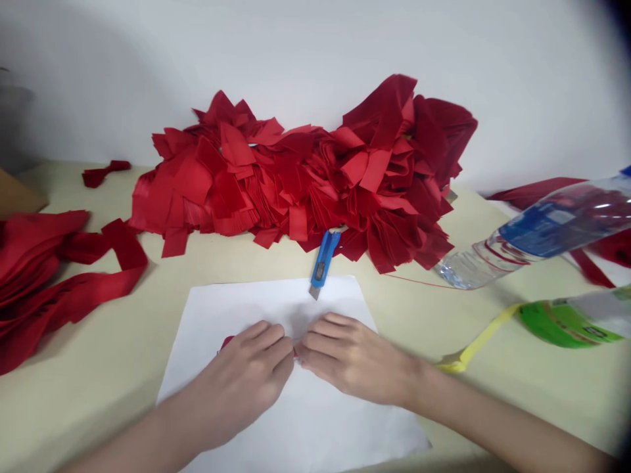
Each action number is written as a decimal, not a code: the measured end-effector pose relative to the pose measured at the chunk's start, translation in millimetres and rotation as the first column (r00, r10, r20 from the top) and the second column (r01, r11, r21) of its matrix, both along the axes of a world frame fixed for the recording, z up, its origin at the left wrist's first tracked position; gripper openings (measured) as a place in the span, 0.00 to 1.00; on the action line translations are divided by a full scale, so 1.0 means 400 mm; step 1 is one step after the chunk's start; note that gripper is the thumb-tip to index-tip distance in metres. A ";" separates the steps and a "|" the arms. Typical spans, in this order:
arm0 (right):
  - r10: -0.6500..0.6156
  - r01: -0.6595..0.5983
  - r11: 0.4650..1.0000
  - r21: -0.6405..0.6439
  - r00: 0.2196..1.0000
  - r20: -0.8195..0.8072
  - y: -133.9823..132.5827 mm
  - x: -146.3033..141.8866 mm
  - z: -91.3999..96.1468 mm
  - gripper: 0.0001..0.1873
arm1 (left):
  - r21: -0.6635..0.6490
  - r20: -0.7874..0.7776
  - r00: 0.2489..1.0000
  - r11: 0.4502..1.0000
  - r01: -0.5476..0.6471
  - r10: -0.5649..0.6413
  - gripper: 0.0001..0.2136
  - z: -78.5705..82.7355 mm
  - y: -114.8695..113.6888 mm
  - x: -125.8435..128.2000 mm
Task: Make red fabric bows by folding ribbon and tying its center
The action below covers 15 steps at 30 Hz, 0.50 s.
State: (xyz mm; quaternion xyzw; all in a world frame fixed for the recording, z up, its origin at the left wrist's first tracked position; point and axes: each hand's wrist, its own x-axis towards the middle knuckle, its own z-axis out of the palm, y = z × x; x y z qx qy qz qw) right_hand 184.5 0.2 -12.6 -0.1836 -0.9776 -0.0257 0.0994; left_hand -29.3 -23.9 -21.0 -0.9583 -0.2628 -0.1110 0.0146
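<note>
My left hand and my right hand meet over a white sheet of paper, fingers curled in and knuckles up. Both are closed on a small piece of red ribbon; a bit of it shows left of my left hand and a sliver between the fingertips. Most of the piece is hidden under my hands. Just beyond them lies a blue box cutter, its blade tip over the paper's far edge.
A big heap of cut red ribbon pieces lies along the wall. Longer red ribbon strips are at the left. To the right are a clear plastic bottle, a green-labelled bottle and a yellow strip.
</note>
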 end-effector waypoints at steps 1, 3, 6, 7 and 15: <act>-0.005 0.005 1.000 -0.011 1.000 -0.008 0.002 -0.002 0.000 0.10 | 0.001 -0.011 1.000 1.000 -0.004 0.004 0.06 0.001 0.001 0.002; -0.021 0.020 1.000 -0.023 0.999 -0.036 0.004 -0.007 0.001 0.11 | 0.026 -0.022 1.000 1.000 -0.016 0.017 0.06 0.000 0.004 0.005; -0.048 0.044 0.998 -0.050 0.995 -0.087 0.006 -0.011 -0.003 0.13 | 0.076 -0.039 0.999 0.997 -0.012 0.015 0.07 -0.002 0.010 0.009; -0.057 0.051 0.997 -0.060 0.993 -0.099 0.007 -0.012 -0.005 0.14 | 0.084 -0.046 0.999 0.996 -0.006 0.010 0.08 -0.002 0.013 0.010; -0.118 0.104 0.981 -0.162 0.990 -0.080 0.015 -0.013 -0.006 0.15 | -0.140 0.054 0.998 0.989 -0.036 0.044 0.09 -0.005 0.052 0.012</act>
